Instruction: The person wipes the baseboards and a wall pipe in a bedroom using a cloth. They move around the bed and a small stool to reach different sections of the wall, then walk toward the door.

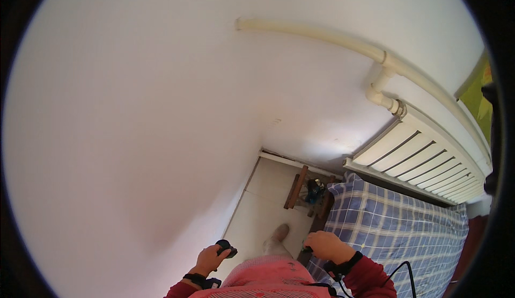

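Note:
My left hand [209, 259] is closed around a small black object [226, 249] with a rounded top; its exact kind is unclear. The hand is near the white wall at the lower middle. Beside the bed, my right hand [330, 246] has its fingers curled around a small dark item with a bit of green [307, 246], mostly hidden by the fingers. Both wrists wear black straps with small devices; a black cable [410, 274] runs near the right sleeve. Between the hands, one foot [281, 232] shows on the pale tiled floor [245, 213].
A bed with a blue checked cover [386, 221] stands on the right. Behind it, a white radiator [418, 157] joins a cream pipe [314, 34] along the wall [141, 116]. In the corner, a low wooden stool [297, 187] stands by a dark teal object [314, 191].

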Motion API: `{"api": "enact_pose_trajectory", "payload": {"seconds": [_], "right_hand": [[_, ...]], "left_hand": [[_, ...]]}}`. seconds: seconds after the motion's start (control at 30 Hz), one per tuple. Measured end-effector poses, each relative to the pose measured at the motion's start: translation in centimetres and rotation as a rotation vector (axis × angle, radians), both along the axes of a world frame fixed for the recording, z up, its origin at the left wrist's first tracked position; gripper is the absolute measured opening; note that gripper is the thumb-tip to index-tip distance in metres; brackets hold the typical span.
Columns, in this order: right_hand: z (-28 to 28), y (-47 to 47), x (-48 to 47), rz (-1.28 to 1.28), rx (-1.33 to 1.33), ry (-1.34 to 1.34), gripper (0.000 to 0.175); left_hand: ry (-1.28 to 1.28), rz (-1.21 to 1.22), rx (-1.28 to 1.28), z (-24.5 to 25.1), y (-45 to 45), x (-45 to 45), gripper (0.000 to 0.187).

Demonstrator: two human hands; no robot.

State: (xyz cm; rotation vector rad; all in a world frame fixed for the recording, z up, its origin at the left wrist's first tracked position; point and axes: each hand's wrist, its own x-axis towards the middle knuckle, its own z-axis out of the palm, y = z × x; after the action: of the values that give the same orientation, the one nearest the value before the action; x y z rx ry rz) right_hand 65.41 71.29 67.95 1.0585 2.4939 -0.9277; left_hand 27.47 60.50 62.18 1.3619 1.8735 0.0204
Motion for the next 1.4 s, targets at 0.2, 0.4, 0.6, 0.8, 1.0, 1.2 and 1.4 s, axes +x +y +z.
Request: {"api": "enact_pose_trajectory", "payload": {"seconds": [0.2, 0.4, 0.6, 0.8, 1.0, 1.2, 1.4], "right_hand": [[2.7, -4.2, -6.1, 0.086, -0.051, 0.07, 0.018], [5.1, -5.3, -11.0, 0.261, -0.08, 0.165, 0.019], [4.4, -3.2, -15.4, 0.479, -0.078, 0.091, 0.02], [4.5, -2.1, -19.8, 0.804, -0.12, 0.111, 0.021], [4.6, -3.9, -25.3, 1.159, -0.062, 0.092, 0.016], [5.7, -11.2, -30.1, 1.464, -0.065, 0.088, 0.013], [5.6, -20.1, -33.6, 1.706, -0.067, 0.133, 0.013]], "left_hand": [[-0.015, 0.104, -0.037, -1.7, -11.3, -3.3, 0.054], [0.008, 0.301, -0.097, -1.0, -20.6, -4.5, 0.054], [0.037, 0.623, -0.062, -0.3, -25.9, -2.7, 0.051], [0.078, 0.887, -0.044, 0.8, -28.0, 2.1, 0.047], [0.052, 1.221, -0.009, 3.2, -31.3, 8.8, 0.041], [0.063, 1.558, 0.121, 4.0, -37.0, 15.4, 0.039], [0.03, 1.886, 0.348, 2.1, -42.1, 20.1, 0.039]]}}
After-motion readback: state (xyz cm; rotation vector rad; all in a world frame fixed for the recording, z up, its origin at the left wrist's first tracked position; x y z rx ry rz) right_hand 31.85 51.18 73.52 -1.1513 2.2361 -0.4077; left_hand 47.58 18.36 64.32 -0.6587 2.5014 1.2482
